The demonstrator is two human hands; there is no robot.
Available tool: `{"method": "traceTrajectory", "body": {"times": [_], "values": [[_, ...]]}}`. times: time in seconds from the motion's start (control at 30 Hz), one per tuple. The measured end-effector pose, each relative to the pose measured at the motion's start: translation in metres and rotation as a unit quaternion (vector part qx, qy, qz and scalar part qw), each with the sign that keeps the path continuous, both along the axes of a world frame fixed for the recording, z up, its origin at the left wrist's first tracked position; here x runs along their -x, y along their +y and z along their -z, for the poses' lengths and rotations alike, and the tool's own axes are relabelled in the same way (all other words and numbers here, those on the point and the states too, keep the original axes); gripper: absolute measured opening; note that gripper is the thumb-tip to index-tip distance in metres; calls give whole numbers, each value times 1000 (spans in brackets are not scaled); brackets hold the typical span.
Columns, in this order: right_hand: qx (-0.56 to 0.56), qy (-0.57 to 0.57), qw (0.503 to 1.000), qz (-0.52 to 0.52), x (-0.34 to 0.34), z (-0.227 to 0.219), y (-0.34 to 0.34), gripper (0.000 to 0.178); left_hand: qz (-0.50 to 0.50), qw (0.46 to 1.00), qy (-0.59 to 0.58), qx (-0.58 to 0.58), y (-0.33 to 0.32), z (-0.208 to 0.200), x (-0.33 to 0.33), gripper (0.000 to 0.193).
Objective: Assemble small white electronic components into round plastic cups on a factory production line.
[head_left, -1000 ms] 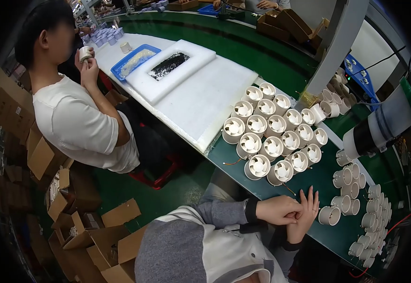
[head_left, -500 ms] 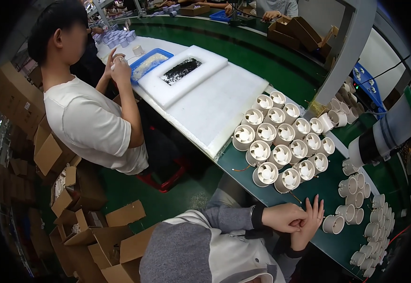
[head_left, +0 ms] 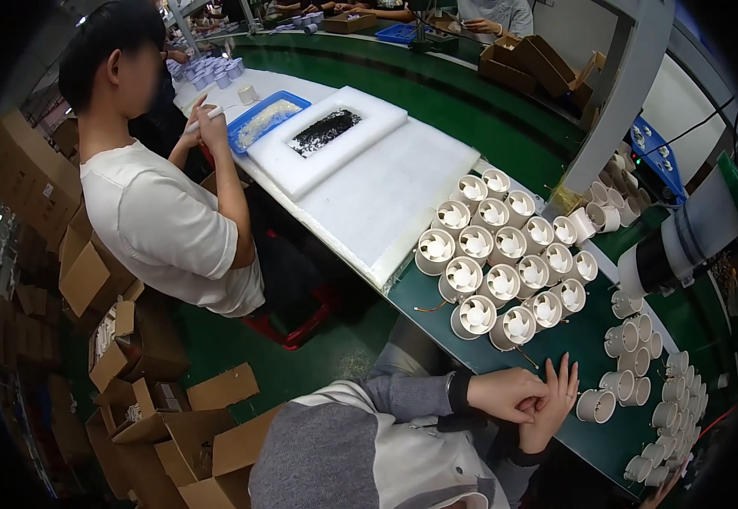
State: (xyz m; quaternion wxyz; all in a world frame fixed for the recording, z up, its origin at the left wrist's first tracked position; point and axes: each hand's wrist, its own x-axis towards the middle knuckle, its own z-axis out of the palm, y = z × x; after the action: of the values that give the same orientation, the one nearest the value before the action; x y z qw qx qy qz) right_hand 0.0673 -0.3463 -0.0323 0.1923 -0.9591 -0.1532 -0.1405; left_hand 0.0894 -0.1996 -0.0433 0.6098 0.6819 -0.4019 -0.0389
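Note:
My left hand [head_left: 504,394] is closed, its curled fingers pressed on the thumb side of my right hand. The fingers of my right hand [head_left: 559,397] are stretched out and spread, and that hand holds nothing. Both rest together over the front edge of the green table [head_left: 424,297]. Just beyond them, several off-white round fans [head_left: 517,326] with white blades stand upright in rows; thin wires stick out from some. To the right of my right hand, an off-white ring-shaped housing [head_left: 596,406] lies on its side, with several more like it behind.
On the left, a co-worker in a white shirt [head_left: 161,220] sits by white foam [head_left: 386,204], a foam tray with black bits [head_left: 360,161], and a blue tray [head_left: 237,136]. A dark-banded cylindrical machine [head_left: 682,233] leans over the right side. Cardboard boxes [head_left: 220,390] stand lower left.
My hands stay together in nearly the same place, and the fans have not been moved. The co-worker's hands have shifted slightly, and a white stick-like object shows in them.

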Motion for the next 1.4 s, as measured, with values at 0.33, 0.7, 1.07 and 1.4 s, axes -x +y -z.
{"method": "traceTrajectory", "body": {"times": [0.33,0.7,1.07,1.4], "values": [[-10,11,1000,11,1,-1,-1,42,-4,1000,10,17,-1,-2,1,19],[-14,12,1000,6,1,-2,1,44,7,1000,21,18,-1,2,-1,18],[9,-9,1000,10,0,0,1,42,-6,1000,-24,1,2,-5,1,19],[-5,0,1000,3,1,0,0,39,4,1000,5,18,0,-1,1,18]]}}
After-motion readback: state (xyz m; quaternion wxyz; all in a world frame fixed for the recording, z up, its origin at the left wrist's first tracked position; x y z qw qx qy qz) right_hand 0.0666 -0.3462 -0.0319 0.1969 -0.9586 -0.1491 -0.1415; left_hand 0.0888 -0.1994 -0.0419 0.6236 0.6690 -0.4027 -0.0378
